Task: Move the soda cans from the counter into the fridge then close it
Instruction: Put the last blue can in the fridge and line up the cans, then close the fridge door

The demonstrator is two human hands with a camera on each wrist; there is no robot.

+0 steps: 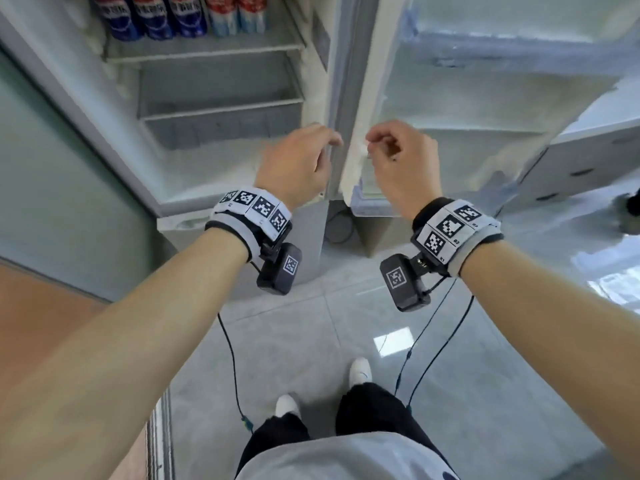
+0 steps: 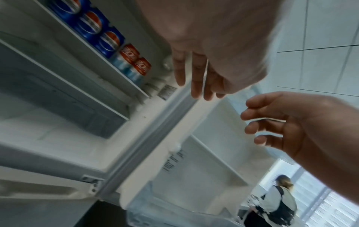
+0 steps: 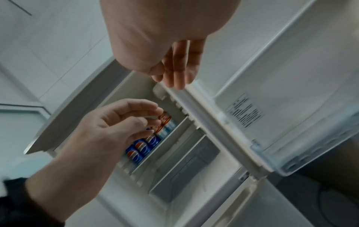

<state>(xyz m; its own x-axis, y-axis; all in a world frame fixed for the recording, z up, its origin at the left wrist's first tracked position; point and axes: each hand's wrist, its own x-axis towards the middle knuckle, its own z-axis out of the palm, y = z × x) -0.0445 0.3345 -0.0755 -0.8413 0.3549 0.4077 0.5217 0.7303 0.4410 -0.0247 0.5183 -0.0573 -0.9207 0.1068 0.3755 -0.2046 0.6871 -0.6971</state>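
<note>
With the cans (image 1: 180, 15) shelved at eleven o'clock, both the left hand (image 1: 294, 161) and right hand (image 1: 401, 161) hang loosely curled and empty, so the fridge door (image 1: 485, 98) at one o'clock could stay ajar.

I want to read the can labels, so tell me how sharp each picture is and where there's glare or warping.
Head view: fairly sharp, wide-angle bending of the fridge door, window glare on the floor. Left wrist view: motion-smeared left hand, soda cans soft. Right wrist view: dim, blurred right hand, cans small.
</note>
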